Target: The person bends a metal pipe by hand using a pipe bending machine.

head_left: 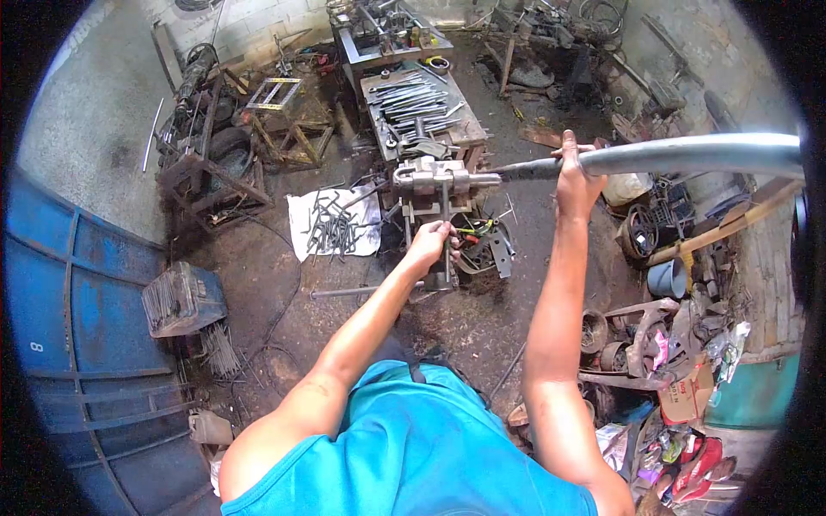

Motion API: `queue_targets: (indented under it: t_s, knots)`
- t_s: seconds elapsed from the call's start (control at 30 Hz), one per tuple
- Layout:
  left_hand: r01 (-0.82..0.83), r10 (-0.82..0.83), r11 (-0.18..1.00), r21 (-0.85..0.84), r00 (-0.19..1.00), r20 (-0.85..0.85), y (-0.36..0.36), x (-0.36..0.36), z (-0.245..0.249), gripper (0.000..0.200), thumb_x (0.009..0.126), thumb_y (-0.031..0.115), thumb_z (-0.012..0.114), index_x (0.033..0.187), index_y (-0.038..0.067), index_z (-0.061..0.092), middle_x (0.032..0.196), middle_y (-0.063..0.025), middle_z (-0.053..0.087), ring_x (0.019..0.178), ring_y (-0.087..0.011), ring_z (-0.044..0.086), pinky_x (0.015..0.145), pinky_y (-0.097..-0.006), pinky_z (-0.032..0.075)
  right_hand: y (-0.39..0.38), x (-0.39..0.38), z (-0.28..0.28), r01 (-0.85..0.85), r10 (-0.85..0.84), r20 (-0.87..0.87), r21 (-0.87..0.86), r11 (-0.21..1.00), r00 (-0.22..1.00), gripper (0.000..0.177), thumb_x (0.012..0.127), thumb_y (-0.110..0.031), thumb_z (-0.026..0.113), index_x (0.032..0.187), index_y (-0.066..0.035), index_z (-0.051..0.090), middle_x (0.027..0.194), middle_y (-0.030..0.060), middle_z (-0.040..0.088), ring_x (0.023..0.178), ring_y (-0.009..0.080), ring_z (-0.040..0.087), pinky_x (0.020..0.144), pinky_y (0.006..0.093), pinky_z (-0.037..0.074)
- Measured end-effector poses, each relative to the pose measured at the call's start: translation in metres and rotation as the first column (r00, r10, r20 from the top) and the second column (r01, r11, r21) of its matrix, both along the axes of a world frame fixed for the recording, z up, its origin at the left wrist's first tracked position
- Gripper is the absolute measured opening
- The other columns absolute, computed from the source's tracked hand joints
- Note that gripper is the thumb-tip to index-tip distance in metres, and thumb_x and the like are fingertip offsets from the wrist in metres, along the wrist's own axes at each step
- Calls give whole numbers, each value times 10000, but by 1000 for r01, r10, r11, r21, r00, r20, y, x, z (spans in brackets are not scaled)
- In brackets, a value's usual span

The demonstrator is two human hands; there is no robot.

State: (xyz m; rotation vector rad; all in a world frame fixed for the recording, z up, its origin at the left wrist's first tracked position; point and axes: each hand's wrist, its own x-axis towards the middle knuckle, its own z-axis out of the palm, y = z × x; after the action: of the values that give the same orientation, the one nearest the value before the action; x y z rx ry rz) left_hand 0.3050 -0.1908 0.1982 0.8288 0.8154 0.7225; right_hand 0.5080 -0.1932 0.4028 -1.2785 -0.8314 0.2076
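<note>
Ahead of me a metal bending jig (430,178) is fixed at the near end of a workbench (469,129). My left hand (433,243) is closed around a thin metal rod (446,206) that runs from the jig toward me. My right hand (578,176) wraps around a long steel pipe (697,155), which stretches from near the jig's right side to the right edge of the view. Several straight metal rods (417,101) lie on the bench behind the jig. Short bent metal pieces (338,230) are heaped on a white cloth (301,206) on the floor, left of the jig.
A plastic container of rods (182,299) stands by the blue metal door (95,292). Scrap-laden frames (211,155) line the left wall. Piled at right are a blue-grey bucket (668,279), a cardboard box (687,394) and loose clutter. A cable (297,284) crosses the floor.
</note>
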Motion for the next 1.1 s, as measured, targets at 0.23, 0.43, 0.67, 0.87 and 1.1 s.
queue_targets:
  t_s: [0.23,0.43,0.67,0.87,1.1]
  knots:
    - [13,-7,997,-74,997,73,-4,-1,-6,264,985,292,483,949,34,531,767,-52,574,617,-186,599,582,-340,535,8,9,-5,-36,36,30,-3,999,999,266,864,-214,698,702,-41,576,663,41,622,615,105,555,620,282,452]
    - [-24,41,987,-156,993,111,-5,7,6,256,989,304,466,954,56,519,731,-25,532,551,-154,530,530,-329,502,5,8,-7,-56,56,1,11,998,998,260,864,-214,697,721,-37,572,674,45,633,629,110,572,625,285,455]
    - [-80,216,946,-315,878,426,-8,19,-24,231,1001,309,431,946,95,496,643,51,366,468,-81,306,428,-243,269,-1,7,-17,-45,49,-72,58,997,996,222,849,-178,699,728,-41,574,674,56,638,634,115,582,643,288,457]
    - [-179,250,942,-286,939,237,-9,20,-12,252,1005,298,417,912,89,522,607,61,388,442,-66,323,403,-241,288,1,5,-3,-74,75,-68,16,997,995,209,835,-165,705,714,-44,584,663,36,624,616,108,562,628,276,445]
    - [-263,295,930,-256,951,95,-7,26,-4,295,1002,327,423,896,66,512,586,63,336,429,-63,284,355,-223,226,-11,2,-19,-80,99,-175,113,990,980,200,845,-110,691,745,-59,525,703,41,616,651,113,599,625,263,464]
